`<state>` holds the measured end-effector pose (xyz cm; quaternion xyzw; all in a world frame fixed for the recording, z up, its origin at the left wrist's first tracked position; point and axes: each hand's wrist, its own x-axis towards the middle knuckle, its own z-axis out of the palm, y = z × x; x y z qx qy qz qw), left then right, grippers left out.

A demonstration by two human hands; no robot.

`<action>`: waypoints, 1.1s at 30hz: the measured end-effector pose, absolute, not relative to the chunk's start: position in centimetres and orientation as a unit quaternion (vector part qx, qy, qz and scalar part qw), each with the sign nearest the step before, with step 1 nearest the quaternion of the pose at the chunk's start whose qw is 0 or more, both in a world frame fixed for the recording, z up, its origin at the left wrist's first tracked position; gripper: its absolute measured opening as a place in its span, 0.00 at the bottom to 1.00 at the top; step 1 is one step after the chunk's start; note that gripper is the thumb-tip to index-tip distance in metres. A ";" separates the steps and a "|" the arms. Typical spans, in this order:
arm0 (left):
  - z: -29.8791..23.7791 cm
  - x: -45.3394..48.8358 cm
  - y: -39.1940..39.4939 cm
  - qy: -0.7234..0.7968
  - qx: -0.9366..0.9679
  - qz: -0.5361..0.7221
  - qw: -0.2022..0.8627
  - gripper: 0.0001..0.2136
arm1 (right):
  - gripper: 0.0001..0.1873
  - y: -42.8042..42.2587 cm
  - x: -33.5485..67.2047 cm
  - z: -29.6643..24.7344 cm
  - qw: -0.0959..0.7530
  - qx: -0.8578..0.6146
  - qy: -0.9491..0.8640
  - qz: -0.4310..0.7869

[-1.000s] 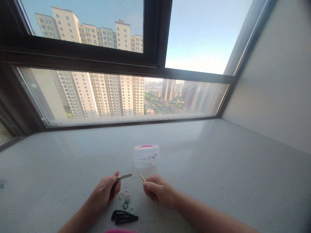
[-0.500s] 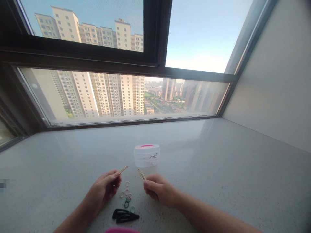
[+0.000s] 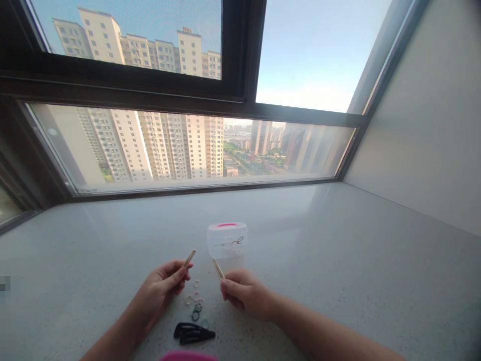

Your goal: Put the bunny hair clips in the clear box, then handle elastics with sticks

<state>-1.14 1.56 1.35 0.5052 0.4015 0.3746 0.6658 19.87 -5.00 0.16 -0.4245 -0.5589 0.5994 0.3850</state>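
Observation:
My left hand (image 3: 162,290) pinches a thin gold hair clip (image 3: 189,258) that points up and to the right. My right hand (image 3: 243,296) is closed on a second gold hair clip (image 3: 218,269) pointing up and to the left. Both hover just above a pale stone sill (image 3: 338,260). Between the hands lie several small elastic rings (image 3: 194,301), pale pink and dark. Nearer to me rest black snap clips (image 3: 192,333). A small clear plastic tub (image 3: 227,240) with a pink-topped lid stands just beyond the clip tips.
A dark-framed window (image 3: 240,100) runs along the far edge of the sill, with tall buildings outside. A pale wall (image 3: 424,130) closes the right side. Something pink (image 3: 188,357) shows at the bottom edge.
The clip in my left hand has tilted from nearly level to pointing steeply up and right. My right hand and its clip have barely moved.

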 end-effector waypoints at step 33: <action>0.4 -1.2 2.2 0.393 0.561 0.312 0.658 0.11 | 0.17 -5.0 20.0 -0.2 0.387 -0.420 -0.561 0.599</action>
